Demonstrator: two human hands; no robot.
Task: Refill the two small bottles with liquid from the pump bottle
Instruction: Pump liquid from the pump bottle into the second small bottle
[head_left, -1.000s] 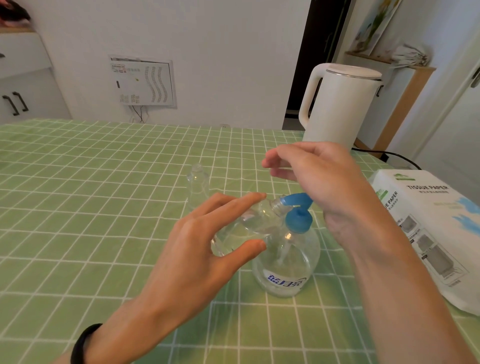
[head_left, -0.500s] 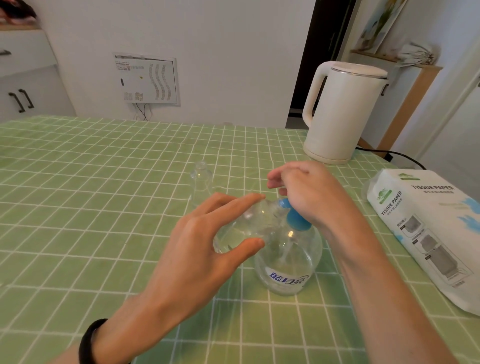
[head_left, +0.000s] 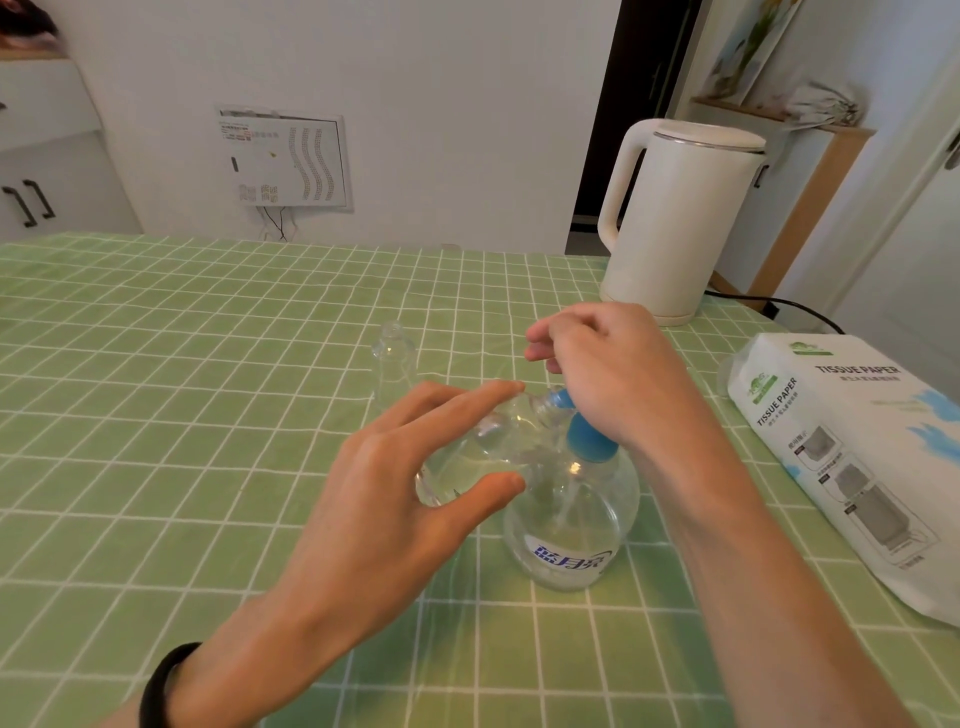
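Mid-fill, I reckon. L hand (head_left: 374, 499) clamps btl 1 (head_left: 483, 452), tilted, mouth at the nozzle (head_left: 558, 400) just off my fingertips; some liquid seems in. R hand (head_left: 618, 374) sits atop pump btl (head_left: 571, 525), fingers bent; can't tell if gripping. Btl 2 (head_left: 393, 364) stands beyond L hand, looks empty: left to do.

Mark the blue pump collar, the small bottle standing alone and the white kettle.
Blue plastic pump collar (head_left: 588, 442): head view, its front.
Small clear standing bottle (head_left: 393, 364): head view, shoulder.
White plastic kettle (head_left: 685, 223): head view, body.
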